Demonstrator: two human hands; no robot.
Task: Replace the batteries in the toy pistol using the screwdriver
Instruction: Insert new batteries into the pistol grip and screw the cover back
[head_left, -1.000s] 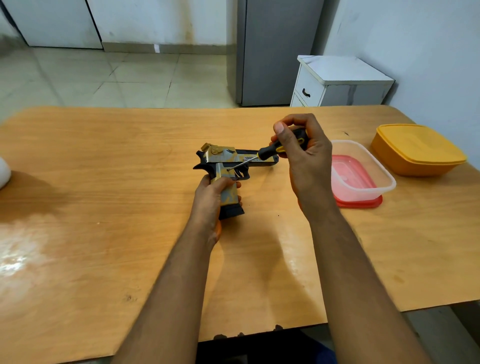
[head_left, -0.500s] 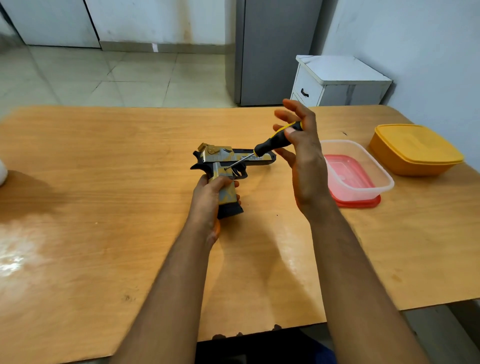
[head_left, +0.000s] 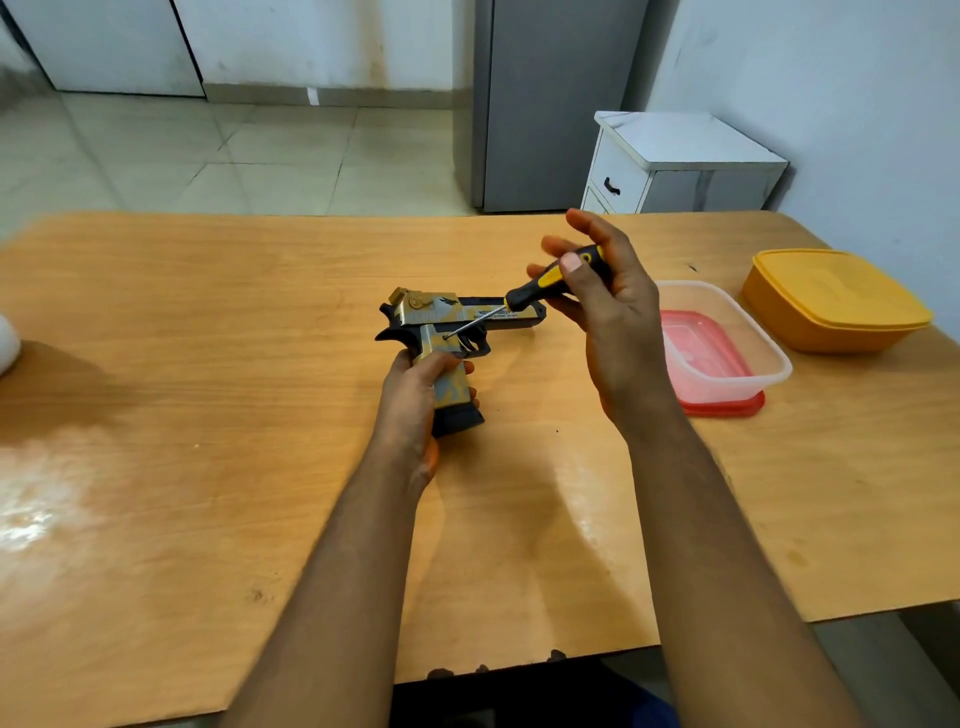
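- Toy pistol (head_left: 457, 332) is laid on its side on the desk (head_left: 208, 364), barrel pointing right, so that the flat of its frame faces up toward the tool.
- Its grip is clamped in the left hand (head_left: 415, 395), apparently to pin the toy down and stop it twisting under the turning force.
- The screwdriver (head_left: 524, 301) is held slanted, its thin shaft running down-left with the tip set on the frame just above the grip, presumably on a cover screw; the screw itself is too small to be made out.
- The black-and-yellow handle is pinched by the thumb and fingers of the right hand (head_left: 608, 306), while the other fingers are spread loosely, a hold suited to twirling rather than pressing.
- A clear container (head_left: 748, 332) on a red lid (head_left: 727, 408) and a closed orange box (head_left: 831, 301) are placed to the right, near at hand, perhaps for loose parts.
- No batteries can be seen.
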